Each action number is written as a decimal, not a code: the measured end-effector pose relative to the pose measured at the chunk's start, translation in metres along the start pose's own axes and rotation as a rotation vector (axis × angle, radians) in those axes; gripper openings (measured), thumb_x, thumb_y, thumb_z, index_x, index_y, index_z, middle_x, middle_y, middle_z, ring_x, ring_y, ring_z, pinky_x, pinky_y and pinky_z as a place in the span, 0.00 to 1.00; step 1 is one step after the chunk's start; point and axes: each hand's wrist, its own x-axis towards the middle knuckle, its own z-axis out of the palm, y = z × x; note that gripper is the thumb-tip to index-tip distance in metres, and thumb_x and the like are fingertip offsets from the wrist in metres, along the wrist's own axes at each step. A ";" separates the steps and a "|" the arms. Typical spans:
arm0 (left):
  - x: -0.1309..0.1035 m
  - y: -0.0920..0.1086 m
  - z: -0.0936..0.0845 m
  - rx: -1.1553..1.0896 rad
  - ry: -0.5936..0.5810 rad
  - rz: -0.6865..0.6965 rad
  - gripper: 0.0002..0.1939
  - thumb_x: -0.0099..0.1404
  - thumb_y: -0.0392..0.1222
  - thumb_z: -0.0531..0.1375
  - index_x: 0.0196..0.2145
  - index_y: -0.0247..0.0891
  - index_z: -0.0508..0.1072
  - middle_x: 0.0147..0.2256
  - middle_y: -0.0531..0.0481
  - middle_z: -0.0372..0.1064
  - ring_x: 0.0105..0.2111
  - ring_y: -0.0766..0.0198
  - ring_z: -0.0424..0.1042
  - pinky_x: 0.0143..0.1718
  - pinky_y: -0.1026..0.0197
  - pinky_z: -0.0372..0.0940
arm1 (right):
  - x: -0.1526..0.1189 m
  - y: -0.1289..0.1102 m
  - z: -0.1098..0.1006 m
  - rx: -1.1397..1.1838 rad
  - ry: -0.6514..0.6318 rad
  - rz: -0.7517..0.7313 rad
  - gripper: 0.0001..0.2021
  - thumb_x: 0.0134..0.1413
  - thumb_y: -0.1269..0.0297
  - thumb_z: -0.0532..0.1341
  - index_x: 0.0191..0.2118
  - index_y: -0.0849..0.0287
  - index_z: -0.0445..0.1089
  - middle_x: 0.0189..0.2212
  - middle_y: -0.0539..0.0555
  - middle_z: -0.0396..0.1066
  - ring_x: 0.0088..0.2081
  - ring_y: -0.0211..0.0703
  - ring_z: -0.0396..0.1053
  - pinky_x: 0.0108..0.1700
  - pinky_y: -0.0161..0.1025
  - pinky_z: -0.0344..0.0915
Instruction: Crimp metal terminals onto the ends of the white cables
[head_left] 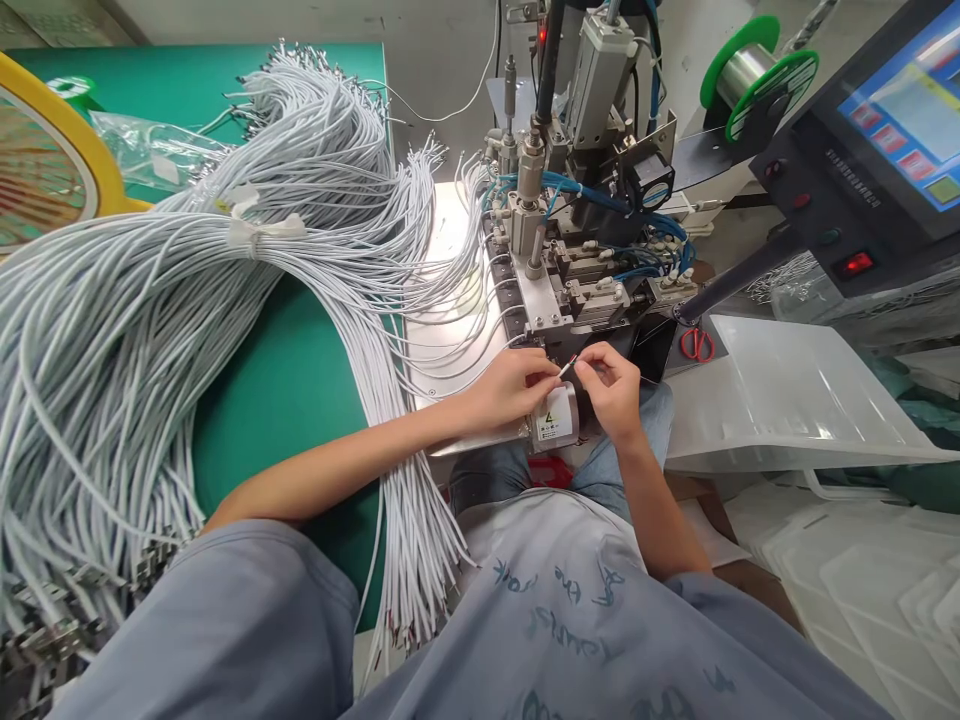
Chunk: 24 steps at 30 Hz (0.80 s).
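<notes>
Just in front of the machine (544,300), my left hand (517,385) pinches a white cable (568,367) close to its end. My right hand (611,385) has thumb and forefinger closed at the cable's tip, where thin dark and red wire ends show. Both hands are nearly touching, above a round part with a white label (555,418). A large bundle of white cables (322,270), tied with a pale strip (266,234), lies left of the hands. Several cables run from it to the machine's front edge.
The bundle lies over a green mat (255,360). A yellow-rimmed fan (105,150) stands at the far left. Right of the machine are a wire spool (750,80), a control screen (911,120), red scissors (697,345) and a translucent plastic sheet (802,400).
</notes>
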 end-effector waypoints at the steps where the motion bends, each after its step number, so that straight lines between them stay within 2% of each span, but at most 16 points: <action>1: 0.000 0.000 0.000 -0.002 -0.003 0.003 0.09 0.62 0.34 0.56 0.28 0.33 0.75 0.23 0.53 0.65 0.23 0.72 0.62 0.26 0.68 0.56 | 0.000 0.000 0.000 -0.007 0.006 0.001 0.05 0.51 0.66 0.58 0.27 0.58 0.65 0.28 0.51 0.66 0.33 0.39 0.65 0.31 0.34 0.62; 9: 0.001 -0.006 0.002 -0.005 -0.043 0.030 0.10 0.63 0.35 0.55 0.30 0.33 0.76 0.23 0.52 0.64 0.25 0.71 0.62 0.26 0.68 0.56 | 0.002 0.006 0.001 0.144 -0.077 0.109 0.05 0.49 0.67 0.58 0.25 0.59 0.63 0.25 0.48 0.63 0.26 0.34 0.60 0.28 0.35 0.59; 15: 0.001 -0.009 0.002 0.055 -0.039 0.041 0.10 0.64 0.36 0.55 0.31 0.33 0.76 0.23 0.53 0.63 0.24 0.71 0.62 0.27 0.68 0.56 | 0.004 0.009 -0.002 0.100 -0.089 0.067 0.05 0.50 0.68 0.59 0.26 0.59 0.67 0.26 0.49 0.63 0.27 0.35 0.61 0.27 0.33 0.57; 17: 0.002 -0.013 0.001 0.151 -0.088 0.067 0.11 0.65 0.35 0.53 0.34 0.32 0.76 0.26 0.51 0.64 0.26 0.70 0.64 0.28 0.68 0.57 | 0.005 0.011 -0.002 0.034 -0.098 0.034 0.06 0.51 0.68 0.58 0.26 0.59 0.66 0.27 0.50 0.63 0.30 0.36 0.63 0.26 0.33 0.57; 20: 0.004 -0.020 -0.001 0.414 -0.186 0.108 0.14 0.64 0.29 0.50 0.39 0.32 0.74 0.31 0.48 0.66 0.29 0.67 0.66 0.30 0.66 0.59 | 0.010 0.019 -0.003 -0.091 -0.126 -0.004 0.06 0.53 0.68 0.56 0.26 0.59 0.65 0.28 0.51 0.63 0.31 0.38 0.63 0.26 0.33 0.58; 24: 0.006 -0.025 0.000 0.658 -0.255 0.129 0.13 0.63 0.27 0.50 0.39 0.31 0.72 0.33 0.45 0.66 0.33 0.63 0.68 0.33 0.63 0.62 | 0.017 0.033 -0.001 -0.151 -0.186 0.035 0.06 0.51 0.67 0.56 0.26 0.59 0.66 0.28 0.51 0.65 0.31 0.38 0.63 0.27 0.33 0.58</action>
